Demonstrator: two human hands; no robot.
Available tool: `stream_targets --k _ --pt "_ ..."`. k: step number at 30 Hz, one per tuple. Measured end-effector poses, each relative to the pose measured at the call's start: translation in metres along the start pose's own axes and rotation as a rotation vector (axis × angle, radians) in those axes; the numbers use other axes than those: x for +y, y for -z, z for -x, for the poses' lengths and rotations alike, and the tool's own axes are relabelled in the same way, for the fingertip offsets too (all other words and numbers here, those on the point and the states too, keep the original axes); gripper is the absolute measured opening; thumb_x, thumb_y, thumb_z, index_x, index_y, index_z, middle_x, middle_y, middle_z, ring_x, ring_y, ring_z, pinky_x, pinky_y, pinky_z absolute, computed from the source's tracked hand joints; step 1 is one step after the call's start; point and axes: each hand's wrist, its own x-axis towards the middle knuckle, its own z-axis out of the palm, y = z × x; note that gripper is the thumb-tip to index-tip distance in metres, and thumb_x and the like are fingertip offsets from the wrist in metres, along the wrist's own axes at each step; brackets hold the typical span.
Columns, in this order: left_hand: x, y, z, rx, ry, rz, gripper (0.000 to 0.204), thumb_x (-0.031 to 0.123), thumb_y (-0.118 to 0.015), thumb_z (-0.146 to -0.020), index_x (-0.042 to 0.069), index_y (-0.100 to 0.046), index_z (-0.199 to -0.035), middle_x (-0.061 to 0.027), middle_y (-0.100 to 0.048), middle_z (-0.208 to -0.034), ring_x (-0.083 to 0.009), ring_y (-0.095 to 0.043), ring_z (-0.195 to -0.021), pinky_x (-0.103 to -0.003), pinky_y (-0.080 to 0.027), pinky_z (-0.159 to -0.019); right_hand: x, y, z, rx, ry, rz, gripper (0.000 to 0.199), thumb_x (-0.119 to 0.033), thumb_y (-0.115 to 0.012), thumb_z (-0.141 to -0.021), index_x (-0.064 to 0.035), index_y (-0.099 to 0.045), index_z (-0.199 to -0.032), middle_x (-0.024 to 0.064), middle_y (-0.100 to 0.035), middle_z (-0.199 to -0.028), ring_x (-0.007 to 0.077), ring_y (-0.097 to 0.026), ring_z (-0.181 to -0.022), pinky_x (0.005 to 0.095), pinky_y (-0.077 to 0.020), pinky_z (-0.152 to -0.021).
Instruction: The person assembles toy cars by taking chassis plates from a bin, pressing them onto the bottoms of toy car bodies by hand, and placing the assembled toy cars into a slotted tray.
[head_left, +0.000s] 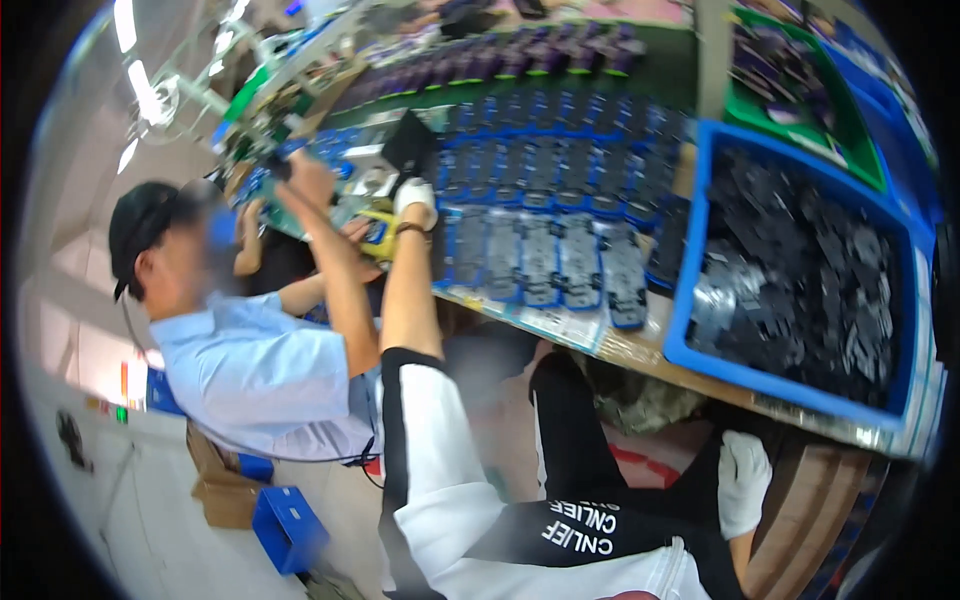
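1. Brown-edged worktop (640, 350): a forearm knock could push things off its front.
2. Deep blue plastic bin (780, 389): jostling might spill its heaped dark plastic parts (800, 270).
3. Rows of black-and-grey oblong parts (540, 260), just right of the left hand: a sideways sweep could disorder them.
4. White-gloved left hand (415, 203): blur hides whether its fingers grasp anything; the co-worker's bare hand (355, 230) nearby risks collision.
5. White-gloved right hand (743, 485), near the lap: finger state unclear.

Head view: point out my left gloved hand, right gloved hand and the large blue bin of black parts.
Left gloved hand (416, 201), head view: middle of the white glove.
Right gloved hand (744, 484), head view: middle of the white glove.
Large blue bin (775, 381), head view: its near rim.
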Motion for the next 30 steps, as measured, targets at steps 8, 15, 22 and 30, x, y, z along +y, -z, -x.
stream_targets --k 8,15,22,30 --pt "0.16 0.156 0.201 0.411 -0.226 1.301 0.032 0.016 -0.054 -0.098 -0.003 -0.056 -0.123 -0.0118 -0.062 -0.118 -0.0187 -0.057 -0.106 -0.029 -0.042 -0.096 -0.04 0.029 -0.058 -0.027 0.316 0.122 0.038 -0.016 -0.068 -0.07 -0.0117 -0.06 -0.107 0.005 -0.062 -0.102 0.0234 -0.062 -0.095 0.0341 -0.0488 -0.083" --pt "0.243 0.201 0.439 0.033 -1.293 1.068 0.097 0.067 -0.077 -0.057 0.003 -0.056 -0.127 -0.0183 -0.057 -0.127 -0.0401 -0.051 -0.121 -0.05 -0.038 -0.103 -0.057 0.051 -0.039 -0.076 0.467 0.183 0.036 -0.017 -0.065 -0.071 -0.009 -0.06 -0.106 0.0068 -0.059 -0.1 0.0227 -0.06 -0.092 0.0344 -0.0477 -0.08" --pt "0.281 0.176 0.523 -0.16 -1.274 1.533 0.02 0.024 -0.069 -0.084 0.009 -0.067 -0.097 -0.0084 -0.067 -0.104 -0.0374 -0.058 -0.11 -0.051 -0.043 -0.095 -0.013 0.052 -0.001 0.05 0.482 -0.07 0.018 -0.02 -0.065 -0.072 -0.0101 -0.062 -0.087 0.0099 -0.061 -0.096 0.0253 -0.06 -0.091 0.0401 -0.0501 -0.074" --pt "0.255 0.13 0.527 -0.487 -0.131 1.767 0.02 0.016 -0.055 -0.096 -0.001 -0.063 -0.094 -0.0124 -0.067 -0.094 -0.0208 -0.064 -0.09 -0.034 -0.051 -0.085 0.077 0.167 0.033 0.92 -0.21 -0.22 0.021 -0.012 -0.06 -0.092 -0.0022 -0.065 -0.11 0.0078 -0.067 -0.11 0.018 -0.063 -0.099 0.0314 -0.0477 -0.088"
